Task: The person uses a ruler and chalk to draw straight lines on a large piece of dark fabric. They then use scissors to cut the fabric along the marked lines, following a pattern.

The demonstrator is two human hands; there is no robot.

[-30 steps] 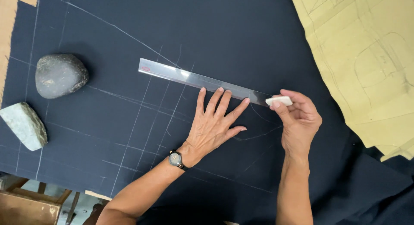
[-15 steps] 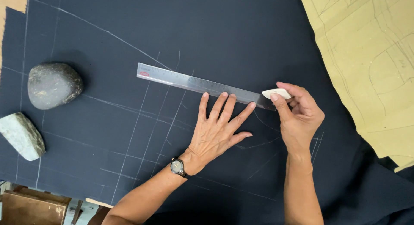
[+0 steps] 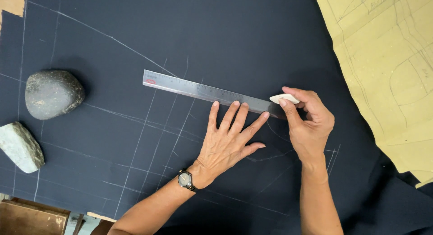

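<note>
A long metal ruler [image 3: 189,87] lies slanted on dark navy cloth [image 3: 216,36] marked with white chalk lines. My left hand [image 3: 228,140] lies flat with spread fingers, its fingertips pressing on the ruler's right part; a wristwatch [image 3: 184,179] is on that wrist. My right hand [image 3: 309,124] pinches a small white piece of tailor's chalk [image 3: 284,99] at the ruler's right end, against its upper edge.
A dark grey stone [image 3: 53,93] and a paler greenish stone [image 3: 20,146] rest on the cloth at the left. Tan paper pattern sheets [image 3: 388,59] with pencil lines lie at the right. A wooden edge [image 3: 31,217] shows at the bottom left.
The ruler and both hands keep the same pose on the cloth; the view has shifted slightly. The chalk stays at the ruler's right end.
</note>
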